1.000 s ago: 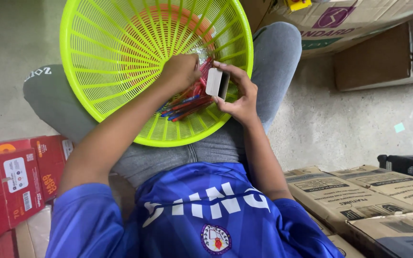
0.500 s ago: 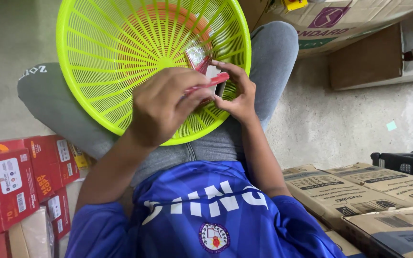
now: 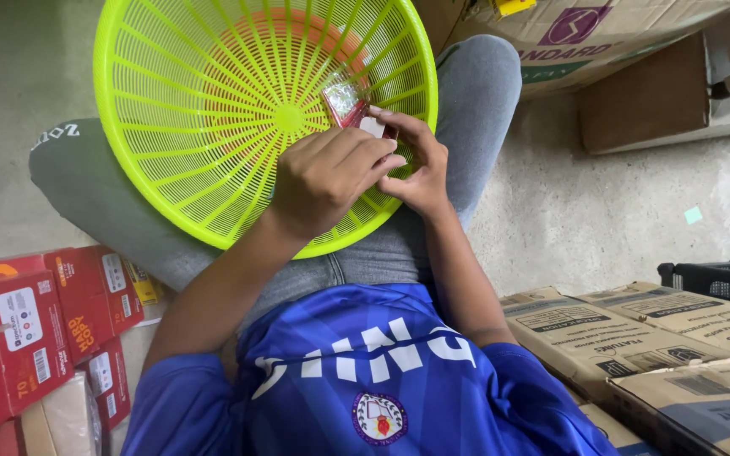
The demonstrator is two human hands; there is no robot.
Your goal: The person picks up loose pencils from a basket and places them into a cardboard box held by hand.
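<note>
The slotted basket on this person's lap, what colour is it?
The basket is bright lime green, plain in the head view.

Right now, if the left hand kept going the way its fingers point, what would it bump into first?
The left hand points right, toward the right hand and the small red packet there. It would likely meet the right hand's fingers first; they look already touching.

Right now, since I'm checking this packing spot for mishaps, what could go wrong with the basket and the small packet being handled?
The lime-green plastic mesh basket rests tilted on the person's lap, with no hand gripping its rim, so it might slide off. The small red-and-clear packet is pinched only between fingertips of the left hand and right hand; it could slip out.
</note>
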